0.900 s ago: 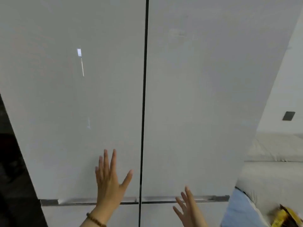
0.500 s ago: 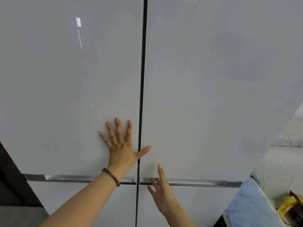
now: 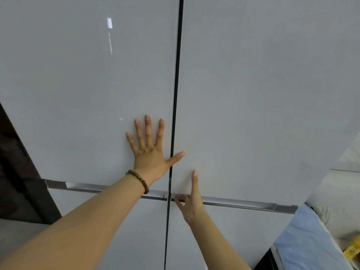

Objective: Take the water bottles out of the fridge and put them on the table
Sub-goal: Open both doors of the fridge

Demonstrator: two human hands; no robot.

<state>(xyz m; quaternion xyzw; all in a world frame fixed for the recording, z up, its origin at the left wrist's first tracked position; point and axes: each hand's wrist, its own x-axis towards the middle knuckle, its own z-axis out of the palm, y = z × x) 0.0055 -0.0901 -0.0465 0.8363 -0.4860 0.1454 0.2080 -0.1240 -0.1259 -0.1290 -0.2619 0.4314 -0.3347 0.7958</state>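
From the head camera, a pale grey fridge [image 3: 253, 94] fills nearly the whole view, its two upper doors shut and meeting at a dark vertical gap. The left hand [image 3: 150, 152] lies flat on the left door [image 3: 78, 94], fingers [image 3: 148, 129] spread wide and pointing up, with the thumb reaching across the gap so its tip rests on the right door [image 3: 263, 114]. It grips nothing. A brown bead bracelet [image 3: 139, 180] circles that wrist. The right hand [image 3: 191, 201] sits at the lower edge of the right door, just beside the gap: its thumb stands up against the door face while the other fingers curl up into the metal handle strip [image 3: 239, 204] under that edge, so this hand is hooked on the door's bottom edge. The two hands are near each other but not touching. Below the strip the lower doors [image 3: 126, 240] are shut as well. No water bottles can be seen; with every door shut, the inside of the fridge is hidden. At the lower right lie a light blue cloth [image 3: 307, 244] and a yellow packet [image 3: 351, 250] cut off by the frame edge.
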